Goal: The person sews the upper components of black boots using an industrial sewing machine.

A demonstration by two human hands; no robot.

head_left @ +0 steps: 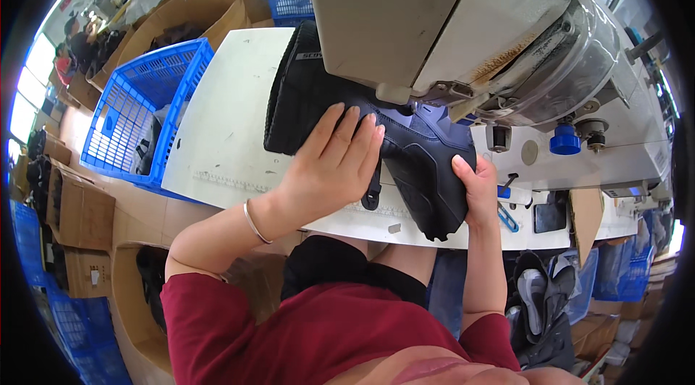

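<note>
Maroon shirt (340, 331); white tabletop (224, 117) under black boot (423, 175); cartons (85, 215), blue crate (191, 84) left.

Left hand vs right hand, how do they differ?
The left hand lies flat on the black boot upper, fingers extended; the right hand grips its edge, thumb on top. The left has a bangle at the wrist; the right shows none. Both touch the same upper.
</note>
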